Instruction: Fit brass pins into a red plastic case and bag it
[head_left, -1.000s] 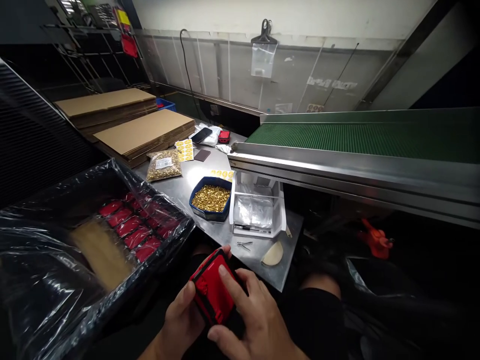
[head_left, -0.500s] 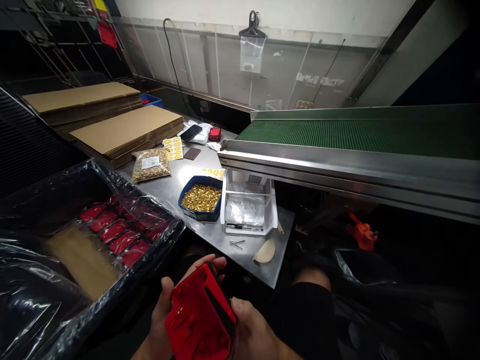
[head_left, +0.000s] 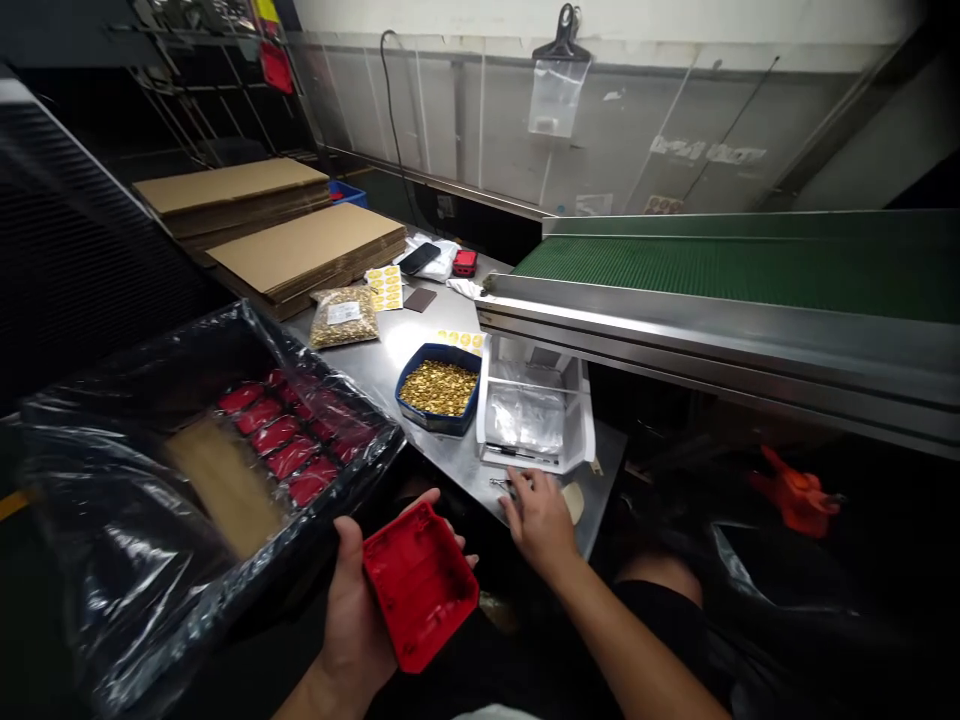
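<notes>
My left hand grips a red plastic shell, its hollow side facing up toward me. Thumb and fingers wrap its edges. Over the near edge of the metal table, my right hand reaches out with fingers apart and bent. Its fingertips are at a small metal tool that looks like nail clippers, partly covered by the hand, so contact is unclear. Half hidden behind the same hand lies a pale rounded piece. A white divided bin with clear bags and a pen stands just beyond.
A blue tub holds small brass-coloured parts. To the left, a carton lined with black plastic contains red pieces. Cardboard stacks, a bag of parts and a phone lie farther back. A green conveyor runs right.
My right hand has let go of the red shell and moved to the metal tool on the table. The shell, now in my left hand alone, has been turned. The view has shifted left.
</notes>
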